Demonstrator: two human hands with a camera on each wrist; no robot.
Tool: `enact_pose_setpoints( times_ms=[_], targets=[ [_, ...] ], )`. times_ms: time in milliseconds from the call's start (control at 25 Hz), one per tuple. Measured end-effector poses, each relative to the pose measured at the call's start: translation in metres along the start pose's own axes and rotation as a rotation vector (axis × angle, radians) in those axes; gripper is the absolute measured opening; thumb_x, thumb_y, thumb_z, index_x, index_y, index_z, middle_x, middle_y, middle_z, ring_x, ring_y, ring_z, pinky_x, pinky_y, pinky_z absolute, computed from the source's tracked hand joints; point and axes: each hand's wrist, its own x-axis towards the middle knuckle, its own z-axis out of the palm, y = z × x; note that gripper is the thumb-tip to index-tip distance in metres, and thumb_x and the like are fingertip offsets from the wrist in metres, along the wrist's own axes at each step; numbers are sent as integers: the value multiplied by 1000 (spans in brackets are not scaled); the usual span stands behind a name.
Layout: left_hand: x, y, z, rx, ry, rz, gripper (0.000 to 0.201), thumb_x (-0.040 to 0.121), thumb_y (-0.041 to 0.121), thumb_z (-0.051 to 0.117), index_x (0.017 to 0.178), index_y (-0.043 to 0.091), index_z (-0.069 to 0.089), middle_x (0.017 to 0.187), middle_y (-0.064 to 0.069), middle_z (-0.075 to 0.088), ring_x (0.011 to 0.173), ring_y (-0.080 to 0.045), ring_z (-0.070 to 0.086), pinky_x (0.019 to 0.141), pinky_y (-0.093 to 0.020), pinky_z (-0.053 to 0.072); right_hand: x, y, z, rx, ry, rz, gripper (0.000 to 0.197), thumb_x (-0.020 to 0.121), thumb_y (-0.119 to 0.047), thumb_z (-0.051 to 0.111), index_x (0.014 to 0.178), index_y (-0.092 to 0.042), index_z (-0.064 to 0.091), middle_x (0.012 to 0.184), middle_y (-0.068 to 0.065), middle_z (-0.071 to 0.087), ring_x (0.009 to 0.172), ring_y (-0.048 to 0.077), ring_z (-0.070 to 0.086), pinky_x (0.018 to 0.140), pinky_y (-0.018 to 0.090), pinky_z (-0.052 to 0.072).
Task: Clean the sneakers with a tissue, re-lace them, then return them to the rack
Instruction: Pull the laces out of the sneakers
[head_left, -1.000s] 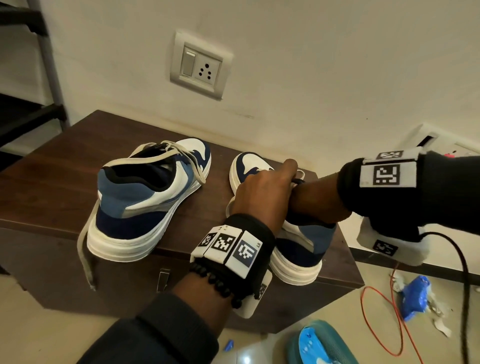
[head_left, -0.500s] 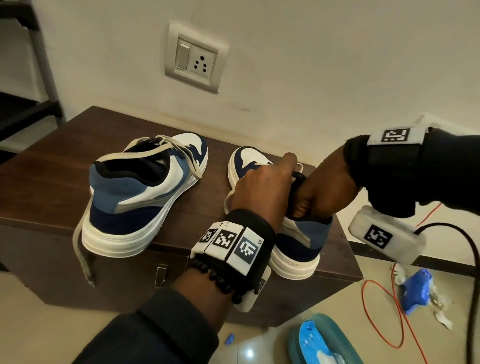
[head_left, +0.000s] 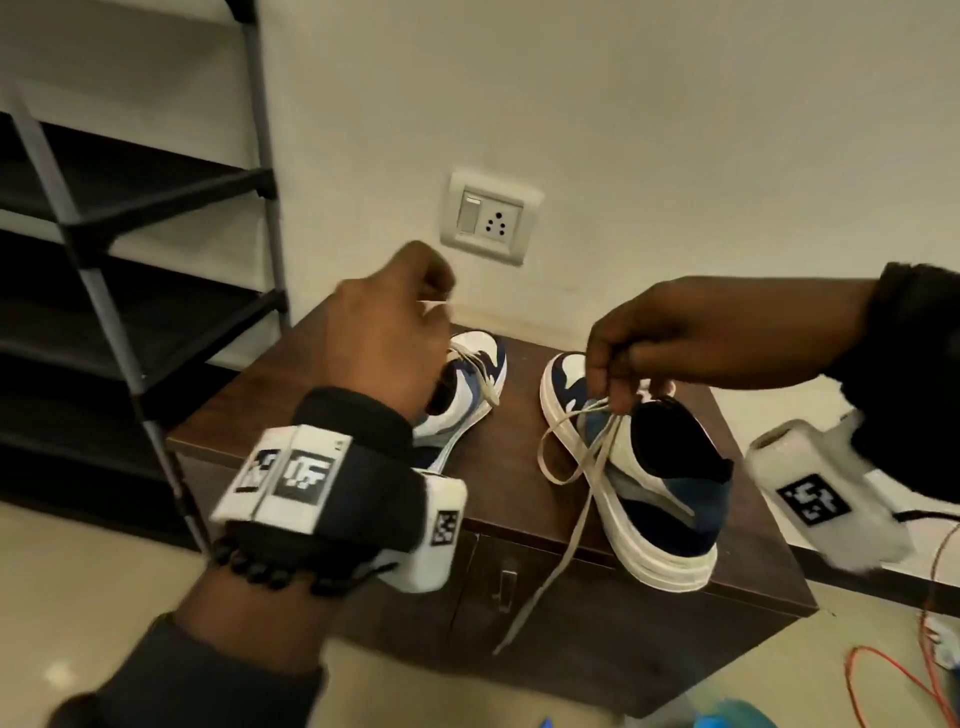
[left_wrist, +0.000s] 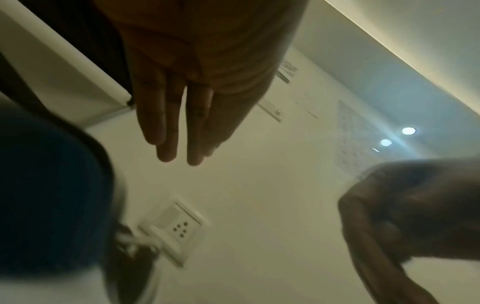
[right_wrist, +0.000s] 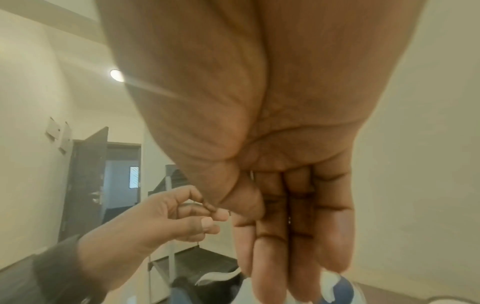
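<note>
Two blue-and-white sneakers stand on a brown cabinet (head_left: 524, 519). Above the right sneaker (head_left: 654, 493), my right hand (head_left: 610, 400) pinches its pale laces (head_left: 587, 457) and lifts them; one loop droops beside the shoe and one long end hangs down the cabinet front. My left hand (head_left: 441, 306) is raised over the left sneaker (head_left: 467, 395), thumb and forefinger pinched on a pale lace strand; I cannot tell which shoe that strand belongs to. The right wrist view shows the same left hand (right_wrist: 207, 218) pinching. My other left fingers (left_wrist: 176, 133) lie straight.
A black shoe rack (head_left: 130, 208) with several shelves stands left of the cabinet. A wall socket (head_left: 488, 218) sits behind the shoes. An orange cable (head_left: 883, 686) and a blue object (head_left: 727, 719) lie on the floor at the right.
Both hands have left the right sneaker's collar. The left hand rose and moved left over the other shoe; the right hand lifted with the laces. The view tilted up, showing the rack.
</note>
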Motion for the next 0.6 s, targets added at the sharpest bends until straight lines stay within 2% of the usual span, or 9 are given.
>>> enact_pose_setpoints(
  times_ms=[40, 120, 200, 320, 400, 480, 600],
  targets=[
    [4, -15, -16, 86, -19, -105, 14, 85, 26, 64, 97, 29, 60, 97, 6, 69, 93, -20, 64, 84, -36, 52, 6, -9, 9, 3, 47, -46, 26, 93, -6, 44, 94, -20, 65, 85, -7, 72, 82, 9, 65, 79, 22, 50],
    [3, -40, -33, 215, -190, -278, 19, 85, 36, 66, 97, 23, 59, 100, 1, 67, 94, -22, 62, 85, -36, 50, 22, -24, 28, 26, 193, -125, 23, 93, -9, 46, 99, -20, 65, 90, -9, 71, 85, 4, 63, 80, 18, 46],
    [-2, -51, -31, 144, -357, -357, 19, 85, 36, 66, 86, 18, 60, 91, -5, 69, 85, -23, 64, 81, -40, 54, 44, -34, 46, 78, 355, -174, 22, 91, -11, 48, 101, -20, 65, 95, -8, 70, 89, 7, 61, 82, 21, 44],
    [-8, -43, -28, 25, -421, -376, 13, 79, 24, 71, 79, 16, 62, 77, -7, 68, 71, -23, 68, 70, -44, 59, 76, -44, 71, 152, 469, -194, 21, 90, -12, 49, 101, -19, 66, 97, -3, 68, 90, 12, 61, 83, 27, 46],
    [-11, -39, -27, 33, -459, -383, 15, 76, 24, 73, 82, 16, 62, 79, -5, 68, 73, -22, 68, 73, -42, 59, 87, -47, 86, 187, 510, -197, 15, 92, -16, 50, 99, -18, 63, 94, -1, 67, 88, 14, 60, 81, 30, 48],
    [-13, -36, -26, 97, -468, -334, 22, 73, 28, 75, 87, 21, 60, 86, -1, 66, 80, -18, 64, 79, -38, 56, 90, -44, 99, 227, 566, -186, 12, 94, -17, 48, 97, -17, 59, 92, 0, 65, 85, 15, 60, 77, 31, 49],
    [-3, -34, -19, 134, -506, -198, 45, 68, 26, 79, 107, 26, 57, 110, 3, 59, 98, -15, 57, 83, -31, 49, 86, -34, 109, 240, 598, -173, 14, 94, -12, 45, 96, -18, 58, 89, 0, 64, 80, 14, 58, 72, 26, 47]
  ],
)
